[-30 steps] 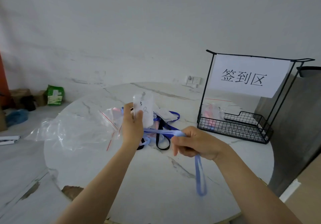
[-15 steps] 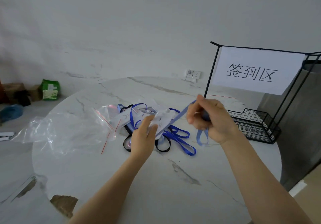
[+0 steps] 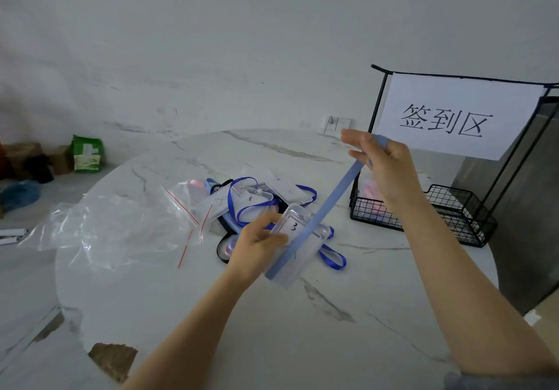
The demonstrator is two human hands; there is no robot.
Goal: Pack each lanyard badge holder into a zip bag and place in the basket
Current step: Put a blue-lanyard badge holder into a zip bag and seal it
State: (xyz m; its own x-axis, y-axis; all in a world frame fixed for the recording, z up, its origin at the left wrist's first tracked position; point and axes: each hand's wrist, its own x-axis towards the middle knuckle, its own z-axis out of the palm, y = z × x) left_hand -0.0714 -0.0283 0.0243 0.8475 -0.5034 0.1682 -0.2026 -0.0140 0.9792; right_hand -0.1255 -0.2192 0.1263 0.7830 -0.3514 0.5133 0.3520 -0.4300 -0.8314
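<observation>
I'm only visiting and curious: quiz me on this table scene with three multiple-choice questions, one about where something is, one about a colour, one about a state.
1. Where does the wire basket stand?
A) on the floor
B) on a chair
C) on the table, right of the lanyard pile

2. What colour is the strap held by the right hand?
A) light blue
B) red
C) green

3. The badge holder in the left hand is:
A) sealed in a bag
B) bare, not yet bagged
C) in the basket

Answers:
1 C, it stands at the table's right side.
2 A, a pale blue band runs taut to that hand.
3 B, no bag surrounds it.
</observation>
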